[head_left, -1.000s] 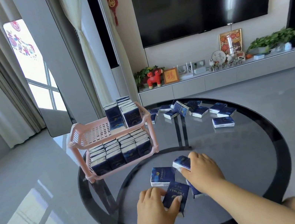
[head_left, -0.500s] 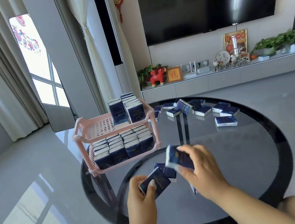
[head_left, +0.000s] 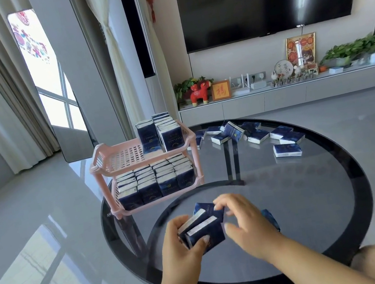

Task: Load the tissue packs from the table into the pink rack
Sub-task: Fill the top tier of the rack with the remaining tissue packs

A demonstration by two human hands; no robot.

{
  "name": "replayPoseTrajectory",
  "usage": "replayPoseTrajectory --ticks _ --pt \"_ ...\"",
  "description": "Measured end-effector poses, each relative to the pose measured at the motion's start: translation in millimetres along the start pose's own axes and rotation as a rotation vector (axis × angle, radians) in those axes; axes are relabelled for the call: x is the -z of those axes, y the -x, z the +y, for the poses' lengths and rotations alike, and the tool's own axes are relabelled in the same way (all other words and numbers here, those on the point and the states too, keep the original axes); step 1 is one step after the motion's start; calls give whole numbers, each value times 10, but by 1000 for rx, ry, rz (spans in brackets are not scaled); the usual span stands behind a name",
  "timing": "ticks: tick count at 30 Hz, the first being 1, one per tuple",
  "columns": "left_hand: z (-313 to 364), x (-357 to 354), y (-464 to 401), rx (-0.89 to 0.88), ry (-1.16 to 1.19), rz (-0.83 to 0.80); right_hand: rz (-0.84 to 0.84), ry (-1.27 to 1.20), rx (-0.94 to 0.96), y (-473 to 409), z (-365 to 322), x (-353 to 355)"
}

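Left hand point(head_left: 178, 247) grips stacked glossy navy tissue packs point(head_left: 203, 232) before the slatted pink plastic rack point(head_left: 119, 157); right hand point(head_left: 244, 221), fingers spread, seemingly touches the topmost.

The right hand point(head_left: 242, 223) covers most of a tissue pack point(head_left: 270, 218) lying on the surface point(head_left: 290, 199) just right of it, so only a blue corner shows. The left hand point(head_left: 181, 247) hides the lower edges of the held packs point(head_left: 204, 232); their count is unclear. Both forearms run off the near edge. The rack's lower-tier packs point(head_left: 156, 184) sit partly behind its pink rail point(head_left: 164, 201). Print on the far packs point(head_left: 257, 134) is too small to read.
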State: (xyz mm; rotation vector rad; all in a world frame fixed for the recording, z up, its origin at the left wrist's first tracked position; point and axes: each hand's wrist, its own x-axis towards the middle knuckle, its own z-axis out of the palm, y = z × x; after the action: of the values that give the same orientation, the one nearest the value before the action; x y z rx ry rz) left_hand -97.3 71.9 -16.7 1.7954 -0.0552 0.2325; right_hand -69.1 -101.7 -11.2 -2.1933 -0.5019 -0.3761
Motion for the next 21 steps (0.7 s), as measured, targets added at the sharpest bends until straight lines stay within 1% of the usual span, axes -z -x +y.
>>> replayPoseTrajectory --ticks 2,4,6,10,12,17,19,20,21 --pt "-30 21 -9 -9 27 36 41 145 -76 -190 -6 58" --pt "-84 54 -34 -53 -90 41 7 289 -148 -368 -3 90" --pt "-113 100 -60 -69 -174 28 -81 406 -219 -494 22 60" --pt "-165 200 -111 -24 -212 43 -273 555 -323 -599 84 -80" --pt "-184 229 -119 -20 -269 38 -297 547 -354 -612 113 -127" --pt "-173 282 -133 -62 -470 92 -302 503 -389 -623 136 -136" --pt "-191 323 -147 5 -370 97 -266 508 -366 -612 126 -110" --pt "-192 350 -155 48 -271 109 -214 474 -332 -598 102 -94" --pt "-190 371 -165 75 -170 122 -153 381 -288 -582 49 -71"
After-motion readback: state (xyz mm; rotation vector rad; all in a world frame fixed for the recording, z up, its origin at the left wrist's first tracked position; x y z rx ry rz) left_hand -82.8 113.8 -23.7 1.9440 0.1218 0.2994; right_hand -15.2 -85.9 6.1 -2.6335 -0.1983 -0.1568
